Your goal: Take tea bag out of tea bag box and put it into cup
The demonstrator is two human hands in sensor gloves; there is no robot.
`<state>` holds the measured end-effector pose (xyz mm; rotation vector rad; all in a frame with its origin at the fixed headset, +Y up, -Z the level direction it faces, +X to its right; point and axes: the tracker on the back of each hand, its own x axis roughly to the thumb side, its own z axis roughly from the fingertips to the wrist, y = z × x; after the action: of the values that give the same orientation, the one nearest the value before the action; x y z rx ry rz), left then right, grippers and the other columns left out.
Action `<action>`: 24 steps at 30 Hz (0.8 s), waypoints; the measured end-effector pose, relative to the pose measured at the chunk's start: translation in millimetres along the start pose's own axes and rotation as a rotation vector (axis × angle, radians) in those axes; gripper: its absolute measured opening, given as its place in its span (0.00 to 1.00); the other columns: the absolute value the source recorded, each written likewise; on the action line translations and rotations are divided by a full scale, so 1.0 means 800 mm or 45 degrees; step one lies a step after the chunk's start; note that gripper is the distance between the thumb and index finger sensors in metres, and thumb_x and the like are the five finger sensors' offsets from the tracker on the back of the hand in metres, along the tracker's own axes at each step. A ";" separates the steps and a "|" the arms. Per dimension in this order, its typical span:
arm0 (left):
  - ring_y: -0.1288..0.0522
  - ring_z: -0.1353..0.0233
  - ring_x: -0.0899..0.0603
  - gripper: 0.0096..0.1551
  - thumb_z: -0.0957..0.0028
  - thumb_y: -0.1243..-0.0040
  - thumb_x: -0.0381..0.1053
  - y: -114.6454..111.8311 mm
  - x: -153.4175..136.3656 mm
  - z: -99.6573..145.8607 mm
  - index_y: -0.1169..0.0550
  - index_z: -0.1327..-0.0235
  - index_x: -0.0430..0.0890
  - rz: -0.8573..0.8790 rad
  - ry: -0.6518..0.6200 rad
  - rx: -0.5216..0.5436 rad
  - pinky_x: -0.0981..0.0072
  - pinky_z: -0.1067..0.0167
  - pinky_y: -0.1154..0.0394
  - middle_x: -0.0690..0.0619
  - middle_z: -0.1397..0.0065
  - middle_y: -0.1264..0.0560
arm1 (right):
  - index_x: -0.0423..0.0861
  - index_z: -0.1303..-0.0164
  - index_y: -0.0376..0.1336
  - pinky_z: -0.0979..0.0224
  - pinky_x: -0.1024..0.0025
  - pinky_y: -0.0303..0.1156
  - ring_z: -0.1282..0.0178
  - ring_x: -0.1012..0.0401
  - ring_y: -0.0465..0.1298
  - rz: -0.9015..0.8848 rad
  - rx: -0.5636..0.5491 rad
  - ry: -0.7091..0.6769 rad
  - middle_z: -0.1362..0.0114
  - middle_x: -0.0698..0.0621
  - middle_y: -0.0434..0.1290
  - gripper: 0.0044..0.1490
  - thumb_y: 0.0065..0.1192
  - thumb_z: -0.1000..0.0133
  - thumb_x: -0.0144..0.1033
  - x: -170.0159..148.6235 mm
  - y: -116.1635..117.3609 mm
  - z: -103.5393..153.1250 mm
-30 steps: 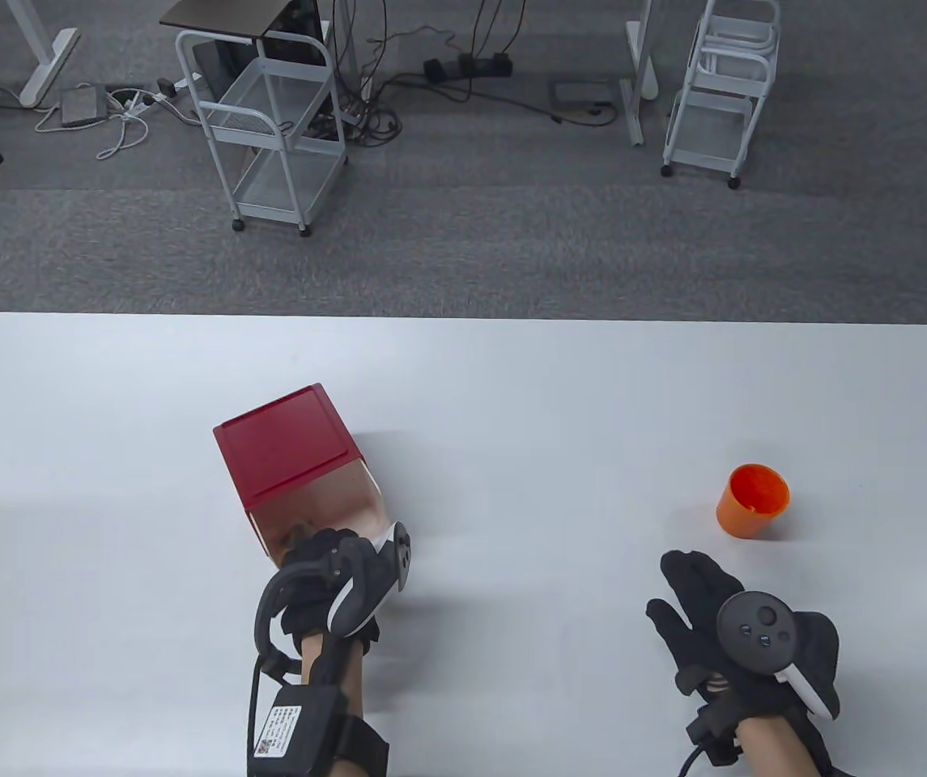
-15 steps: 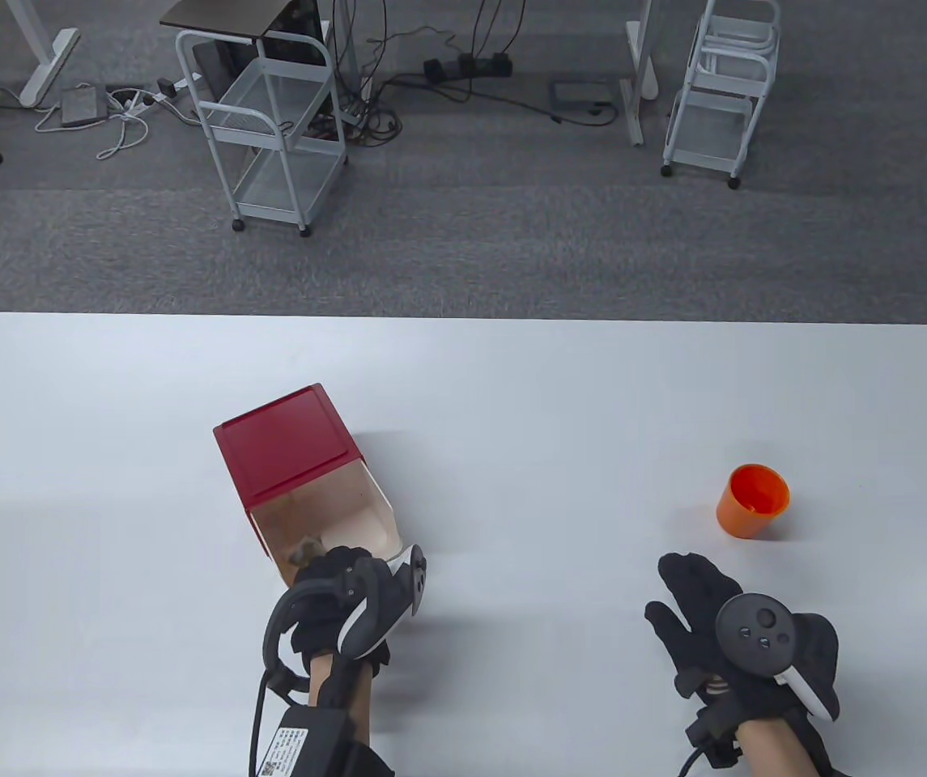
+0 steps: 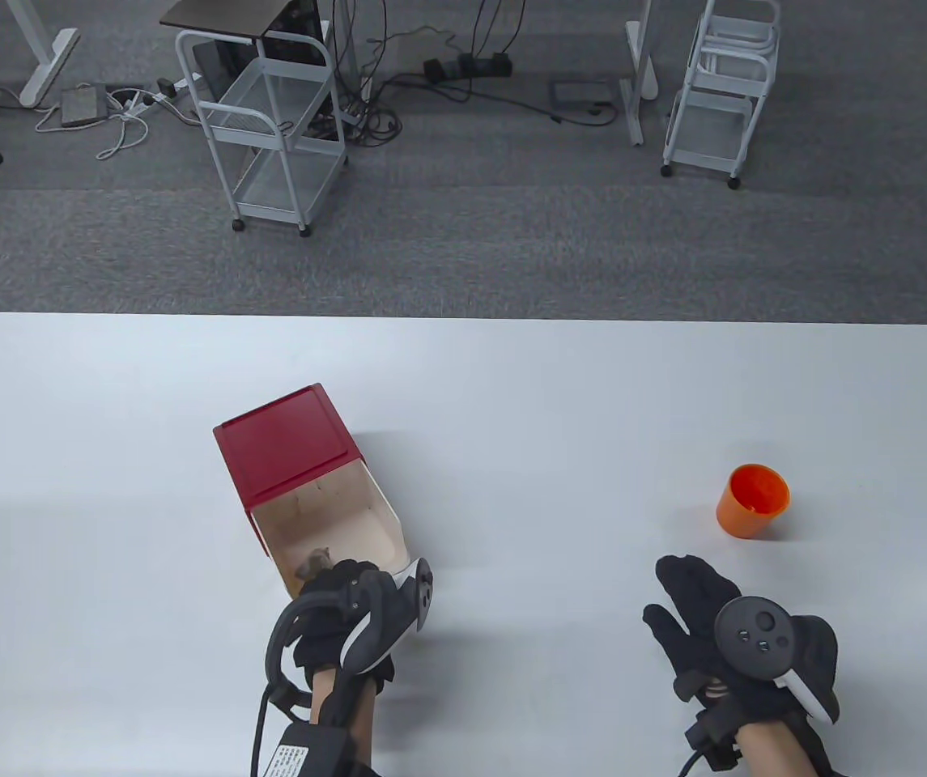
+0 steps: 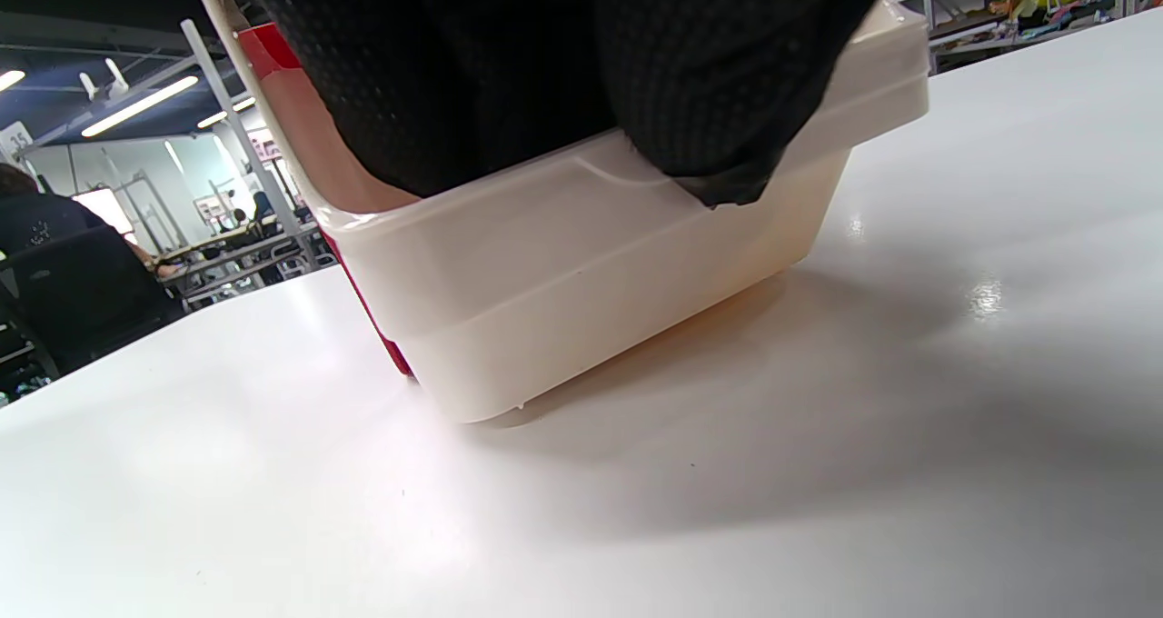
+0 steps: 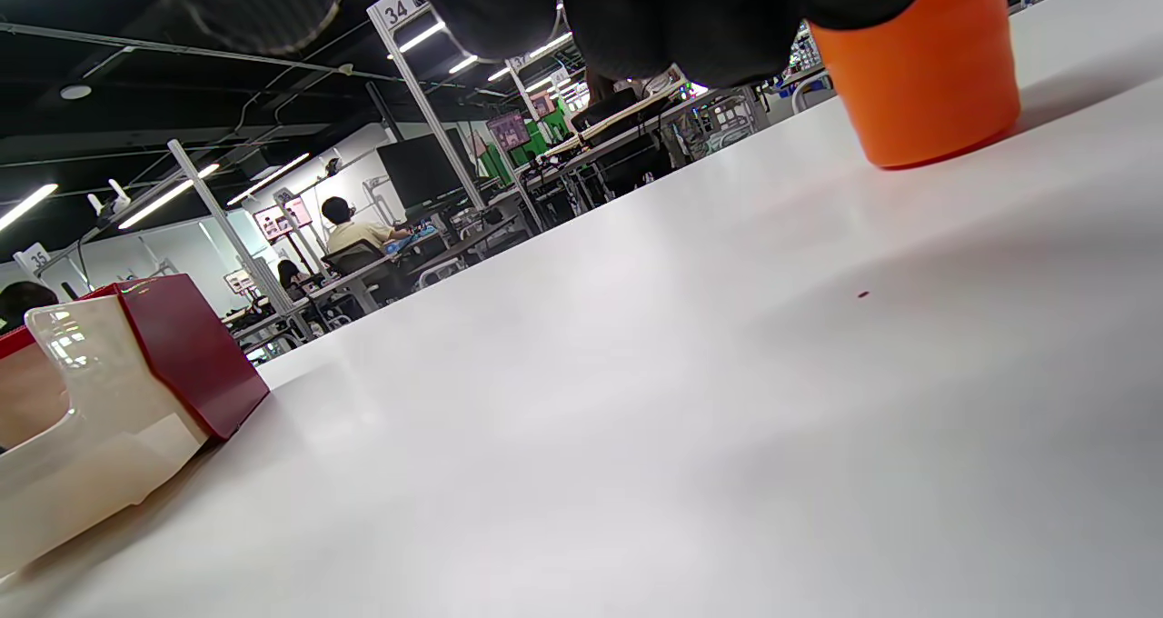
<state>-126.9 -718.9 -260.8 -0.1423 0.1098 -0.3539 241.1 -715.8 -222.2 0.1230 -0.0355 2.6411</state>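
Observation:
A red tea bag box (image 3: 281, 443) lies on the white table (image 3: 512, 388), left of centre. Its cream drawer (image 3: 342, 518) is slid out toward me. My left hand (image 3: 332, 576) grips the drawer's front edge; the left wrist view shows the fingers (image 4: 545, 54) hooked over the drawer's rim (image 4: 591, 264). A small brownish tea bag (image 3: 316, 559) lies in the drawer next to my fingers. The orange cup (image 3: 752, 499) stands upright at the right. My right hand (image 3: 673, 591) rests flat and empty just in front of the cup, which also shows in the right wrist view (image 5: 927, 82).
The right wrist view shows the box (image 5: 182, 354) and the drawer (image 5: 82, 436) far to the left across bare table. White wire carts (image 3: 269, 121) and cables stand on the floor beyond the table's far edge.
My left hand has pulled the drawer out of the red box toward me, and the tea bag inside has come into sight. The right hand and the cup have stayed put.

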 end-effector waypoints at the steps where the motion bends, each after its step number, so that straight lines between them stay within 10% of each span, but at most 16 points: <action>1: 0.16 0.35 0.49 0.27 0.54 0.37 0.51 0.000 0.000 0.001 0.20 0.38 0.60 -0.001 -0.003 -0.002 0.63 0.33 0.20 0.56 0.31 0.17 | 0.47 0.26 0.56 0.25 0.38 0.59 0.26 0.35 0.63 -0.001 -0.001 -0.001 0.19 0.35 0.58 0.42 0.55 0.47 0.57 0.000 0.000 0.000; 24: 0.15 0.36 0.50 0.27 0.55 0.35 0.52 -0.005 0.008 0.017 0.20 0.39 0.60 -0.005 -0.040 -0.028 0.64 0.34 0.19 0.58 0.32 0.16 | 0.47 0.26 0.56 0.25 0.38 0.59 0.26 0.35 0.63 -0.003 0.015 0.013 0.20 0.35 0.58 0.42 0.55 0.47 0.57 -0.002 0.001 0.001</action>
<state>-120.2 -723.6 -247.5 -0.1700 0.0826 -0.3542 242.2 -717.1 -221.3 0.1131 -0.0168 2.6399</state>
